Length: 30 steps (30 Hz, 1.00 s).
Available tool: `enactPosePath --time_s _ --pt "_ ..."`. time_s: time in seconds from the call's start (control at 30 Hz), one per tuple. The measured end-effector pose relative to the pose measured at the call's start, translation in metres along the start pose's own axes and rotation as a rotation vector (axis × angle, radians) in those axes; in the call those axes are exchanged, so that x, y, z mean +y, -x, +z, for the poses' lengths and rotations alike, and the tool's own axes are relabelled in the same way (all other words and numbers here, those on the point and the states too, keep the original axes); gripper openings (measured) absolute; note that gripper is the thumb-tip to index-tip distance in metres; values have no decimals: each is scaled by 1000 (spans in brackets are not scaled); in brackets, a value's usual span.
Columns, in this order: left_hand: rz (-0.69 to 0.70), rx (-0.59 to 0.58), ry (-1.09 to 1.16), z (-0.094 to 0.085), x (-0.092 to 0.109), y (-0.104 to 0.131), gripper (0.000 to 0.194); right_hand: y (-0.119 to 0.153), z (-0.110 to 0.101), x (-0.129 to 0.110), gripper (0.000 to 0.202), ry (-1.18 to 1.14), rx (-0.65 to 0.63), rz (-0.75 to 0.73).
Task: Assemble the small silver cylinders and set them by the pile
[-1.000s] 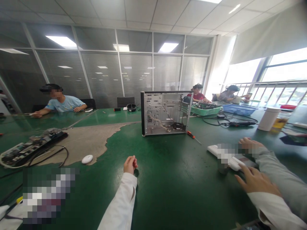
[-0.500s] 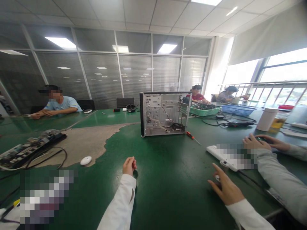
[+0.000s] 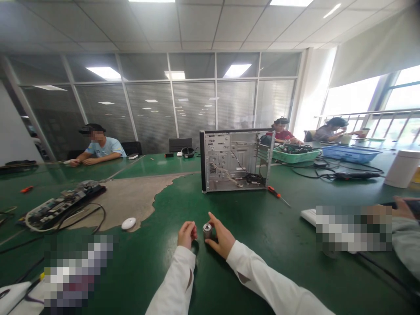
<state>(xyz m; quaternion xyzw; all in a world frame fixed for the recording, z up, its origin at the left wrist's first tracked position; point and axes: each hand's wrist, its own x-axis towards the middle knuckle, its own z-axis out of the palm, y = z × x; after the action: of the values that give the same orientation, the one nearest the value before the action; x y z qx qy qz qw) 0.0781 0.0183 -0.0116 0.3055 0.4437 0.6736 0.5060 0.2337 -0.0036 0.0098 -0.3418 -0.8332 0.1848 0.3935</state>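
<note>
In front of me, my right hand holds a small silvery metal cylinder near the green table top. Its thumb and fingers are around the sides, and a dark opening shows in the cylinder's top. Close by on the left, my left hand is closed, with the fingertips pressed together. Whatever those fingers may hold is hidden. Beyond both hands stands an open computer case with its metal inside, loose cables and a black part showing. A screwdriver with an orange handle lies at the case's right corner.
A round white object and a circuit board assembly with cables lie to the left. On the right are a white power strip and a co-worker's sleeve. Green and blue baskets stand farther back.
My right hand has moved left with the metal cylinder, from beside the power strip to beside my left hand. My left hand remains closed. The view has turned slightly left.
</note>
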Motion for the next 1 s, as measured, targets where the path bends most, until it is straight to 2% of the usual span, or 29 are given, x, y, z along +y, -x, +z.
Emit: enactPosePath --time_s 0.13,0.23,0.57,0.67,0.77,0.87,1.0 --pt "8 -6 -33 2 -3 0 25 -1 0 -1 59 -14 3 -21" --pt "6 -53 -89 3 -4 0 25 0 -1 0 47 20 -1 -36" --pt "24 -147 -179 7 3 9 17 -9 10 4 38 25 19 22" --pt "46 -161 -218 7 2 11 14 -10 12 10 36 -97 67 99" --pt "93 -183 -351 7 -1 12 8 -12 15 20 35 -284 142 258" --pt "226 -221 -595 9 -3 14 13 -15 16 31 36 -497 209 416" --pt "424 -282 -835 11 -2 22 27 -16 15 37 40 -741 231 469"
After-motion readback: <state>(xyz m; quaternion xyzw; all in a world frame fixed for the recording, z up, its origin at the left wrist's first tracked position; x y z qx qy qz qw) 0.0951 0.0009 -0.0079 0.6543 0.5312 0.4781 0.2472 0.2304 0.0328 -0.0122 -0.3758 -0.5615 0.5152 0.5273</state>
